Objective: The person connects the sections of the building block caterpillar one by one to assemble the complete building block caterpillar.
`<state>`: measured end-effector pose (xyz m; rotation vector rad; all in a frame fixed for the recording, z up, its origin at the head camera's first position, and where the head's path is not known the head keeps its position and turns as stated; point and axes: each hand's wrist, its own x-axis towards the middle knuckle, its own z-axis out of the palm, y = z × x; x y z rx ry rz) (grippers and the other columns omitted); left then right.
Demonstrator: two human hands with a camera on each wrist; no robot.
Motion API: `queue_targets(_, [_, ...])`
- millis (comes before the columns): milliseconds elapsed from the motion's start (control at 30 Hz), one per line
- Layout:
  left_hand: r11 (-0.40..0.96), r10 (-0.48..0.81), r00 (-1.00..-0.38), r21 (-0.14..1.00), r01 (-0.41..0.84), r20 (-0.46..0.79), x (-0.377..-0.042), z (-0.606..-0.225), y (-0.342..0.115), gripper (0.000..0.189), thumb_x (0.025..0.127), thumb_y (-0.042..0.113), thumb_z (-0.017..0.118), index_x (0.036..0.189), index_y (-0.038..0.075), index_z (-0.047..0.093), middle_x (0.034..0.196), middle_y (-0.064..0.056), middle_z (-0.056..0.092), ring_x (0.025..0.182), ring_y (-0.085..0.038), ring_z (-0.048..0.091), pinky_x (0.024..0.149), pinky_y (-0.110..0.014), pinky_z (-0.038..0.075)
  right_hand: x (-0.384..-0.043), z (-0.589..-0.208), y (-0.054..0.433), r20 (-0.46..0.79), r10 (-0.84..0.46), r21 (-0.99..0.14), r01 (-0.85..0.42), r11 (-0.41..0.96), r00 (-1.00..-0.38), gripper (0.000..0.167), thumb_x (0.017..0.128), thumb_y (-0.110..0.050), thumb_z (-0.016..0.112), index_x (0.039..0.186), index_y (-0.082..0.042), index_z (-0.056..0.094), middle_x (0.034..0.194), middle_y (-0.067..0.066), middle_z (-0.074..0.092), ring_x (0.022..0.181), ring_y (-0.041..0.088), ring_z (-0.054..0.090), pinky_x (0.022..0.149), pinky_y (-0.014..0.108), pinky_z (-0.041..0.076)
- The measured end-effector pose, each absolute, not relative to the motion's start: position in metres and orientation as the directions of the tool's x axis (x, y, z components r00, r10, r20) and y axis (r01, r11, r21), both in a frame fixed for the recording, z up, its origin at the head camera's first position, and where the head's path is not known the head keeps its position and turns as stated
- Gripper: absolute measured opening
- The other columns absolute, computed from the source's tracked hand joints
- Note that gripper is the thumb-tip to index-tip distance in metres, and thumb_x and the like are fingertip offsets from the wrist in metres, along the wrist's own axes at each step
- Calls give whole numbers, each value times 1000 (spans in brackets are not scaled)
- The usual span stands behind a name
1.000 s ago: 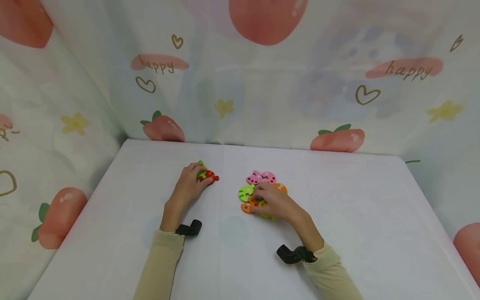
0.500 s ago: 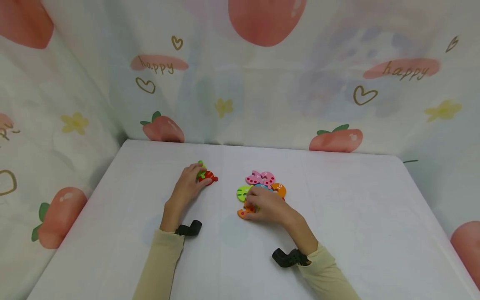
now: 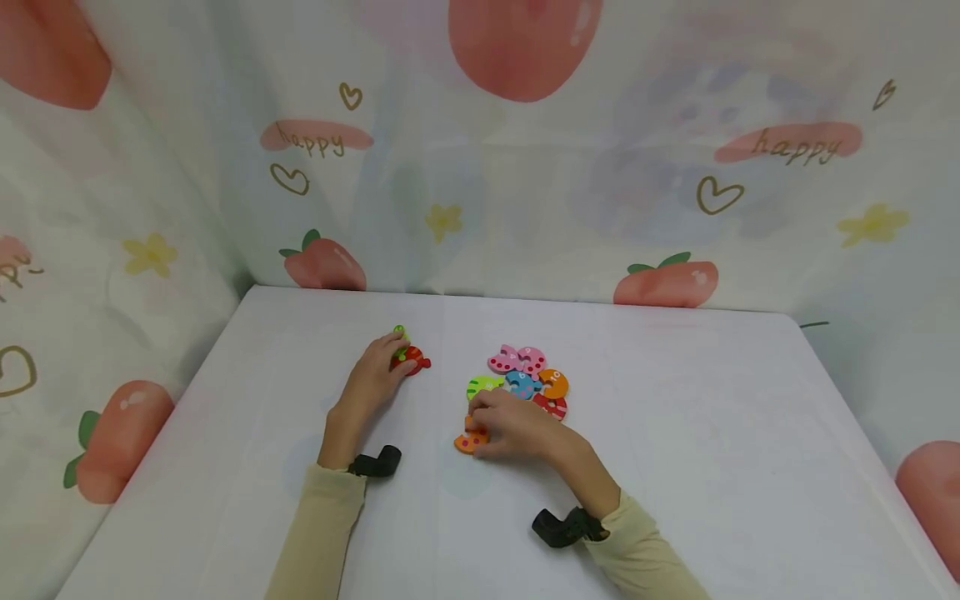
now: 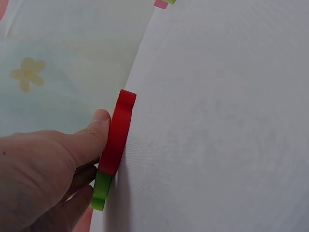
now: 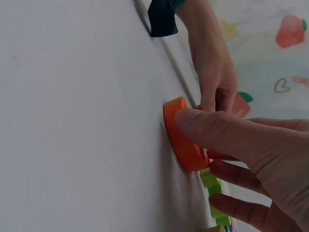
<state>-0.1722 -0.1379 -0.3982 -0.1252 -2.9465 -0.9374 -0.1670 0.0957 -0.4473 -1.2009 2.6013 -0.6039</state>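
My left hand (image 3: 371, 371) holds a red puzzle piece (image 3: 415, 361) and a green puzzle piece (image 3: 401, 331) that sit against each other on the table. In the left wrist view, the thumb presses the edge of the red one, and the other fingers are at the green one's side. Between thumb and fingers, my right hand (image 3: 521, 427) pinches a dotted orange puzzle piece (image 3: 467, 442), low over the table in front of the other pieces. Its thumb lies on the orange edge in the right wrist view; part of the piece is hidden by fingers.
Behind the right hand lies a cluster of flat pieces: pink ones (image 3: 516, 359), a blue one (image 3: 521, 384), an orange one (image 3: 556, 384), a red one (image 3: 555, 407) and a striped green one (image 3: 480, 385). A printed curtain (image 3: 525, 183) stands along the white table's (image 3: 675, 417) back edge.
My right hand has drawn the dotted orange piece left and nearer, away from the cluster, uncovering the blue and red pieces. The left hand stays on its pieces.
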Motion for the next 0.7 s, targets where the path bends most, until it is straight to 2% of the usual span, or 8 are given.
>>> queue_targets(100, [805,115,-993,584,105,21,-212,-466,-168,48,97,28,59,137,4,52,153,-12,40,144,-30,33,117,-47,32,-163,-446,92,-41,-768,-454,-673,584,-639,28,82,-33,77,103,-17,71,115,-2,60,109,14,53,86,23,53])
queue_targets(133, [804,108,-994,586,100,22,-219,-476,-171,48,96,29,61,137,5,53,153,-10,40,145,-29,34,117,-47,32,-162,-446,91,-40,-768,-458,-671,583,-639,28,82,-33,77,103,-16,71,114,-3,60,109,13,53,85,23,53])
queue_targets(300, [802,96,-995,590,94,28,-217,-474,-169,46,97,24,59,138,5,52,154,-9,40,145,-29,33,119,-48,29,-159,-448,86,-28,-764,-434,-681,590,-645,29,81,-35,77,103,-16,71,115,-3,61,108,13,55,85,23,54])
queue_targets(500, [808,95,-995,582,94,28,-217,-474,-173,46,97,20,59,139,3,51,153,-12,41,144,-32,34,118,-51,29,-158,-453,83,-16,-757,-454,-670,587,-653,31,87,-26,72,115,-14,70,133,4,60,124,21,55,97,32,54])
queue_targets(700, [799,110,-993,592,106,29,-218,-475,-175,44,98,18,57,138,2,50,153,-15,40,144,-34,34,118,-53,28,-157,-457,81,-16,-734,-475,-641,603,-679,36,90,-21,69,125,-12,66,139,10,56,130,25,52,102,37,51])
